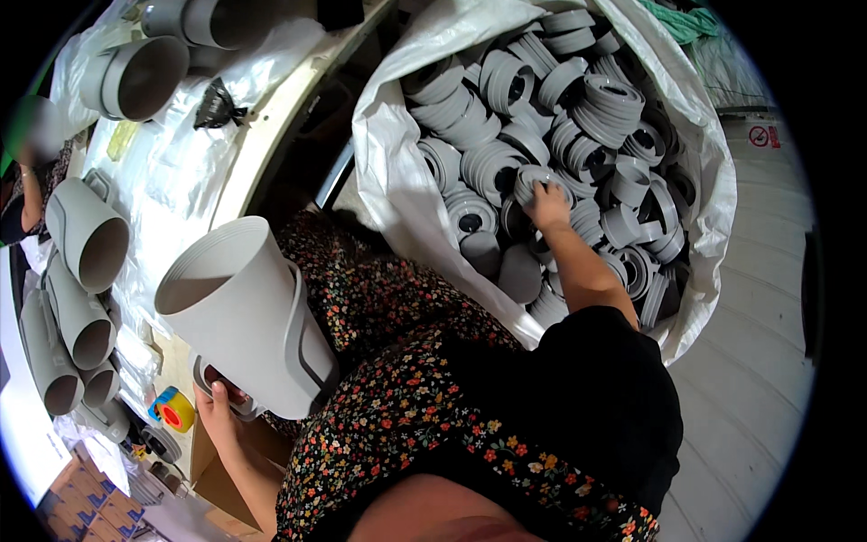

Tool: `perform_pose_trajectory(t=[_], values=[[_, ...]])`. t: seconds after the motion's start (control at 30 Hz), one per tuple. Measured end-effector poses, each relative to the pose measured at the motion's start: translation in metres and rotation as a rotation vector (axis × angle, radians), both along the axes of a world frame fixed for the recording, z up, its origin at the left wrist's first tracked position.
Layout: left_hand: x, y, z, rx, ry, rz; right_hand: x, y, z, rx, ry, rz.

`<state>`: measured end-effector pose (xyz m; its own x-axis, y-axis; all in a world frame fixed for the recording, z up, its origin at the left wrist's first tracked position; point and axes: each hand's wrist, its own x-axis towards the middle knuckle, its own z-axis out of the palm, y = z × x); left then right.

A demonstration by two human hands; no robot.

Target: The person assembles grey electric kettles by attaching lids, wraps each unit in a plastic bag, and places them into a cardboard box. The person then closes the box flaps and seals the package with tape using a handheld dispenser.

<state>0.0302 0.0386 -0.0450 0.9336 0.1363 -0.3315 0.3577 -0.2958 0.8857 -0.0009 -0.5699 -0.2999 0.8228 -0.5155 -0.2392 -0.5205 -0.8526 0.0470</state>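
Head view: my right hand [547, 204] pinches a grey ring [535, 181] in the sack [397, 172]; my left hand [219, 408] grips a grey jug [244, 316].

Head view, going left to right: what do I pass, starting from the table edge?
Grey jugs lying on the table → yellow tape roll → left hand → big grey jug it holds → right hand on the grey rings → white sack's far rim.

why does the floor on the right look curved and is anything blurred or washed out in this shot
Head view: fisheye bends the pale floor boards toward the black rim; a smeared blur sits at the upper left edge; glare whitens the plastic sheet; the right hand in the sack of grey rings and the left hand holding the grey jug are sharp.
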Motion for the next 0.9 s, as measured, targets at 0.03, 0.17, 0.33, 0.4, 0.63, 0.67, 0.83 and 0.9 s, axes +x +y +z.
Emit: perform_pose_trajectory(t=[0.03, 0.17, 0.33, 0.4, 0.63, 0.67, 0.83, 0.9], values=[[0.002, 0.005, -0.004, -0.005, 0.013, 0.005, -0.024, -0.012, -0.012, 0.042, 0.087, -0.020], [0.018, 0.023, -0.014, -0.070, 0.056, 0.002, -0.041, -0.028, -0.012, 0.187, 0.005, -0.008], [0.022, 0.033, -0.018, -0.132, 0.072, -0.003, -0.021, -0.006, 0.032, 0.231, -0.441, 0.193], [0.020, 0.035, -0.020, -0.156, 0.068, -0.027, -0.034, 0.008, 0.045, 0.265, -0.411, 0.305], [0.012, 0.038, -0.020, -0.083, 0.079, 0.073, -0.103, 0.082, 0.001, 0.955, 0.103, -1.219], [0.013, 0.034, -0.018, -0.072, 0.051, 0.078, -0.100, 0.077, 0.011, 1.068, 0.120, -1.165], [0.018, 0.010, 0.010, 0.425, -0.311, -0.029, -0.048, 0.071, 0.107, 1.546, -0.231, -0.512], [0.013, -0.059, 0.042, 0.246, -0.341, -0.053, -0.009, 0.101, 0.165, 1.639, -0.461, -0.229]])
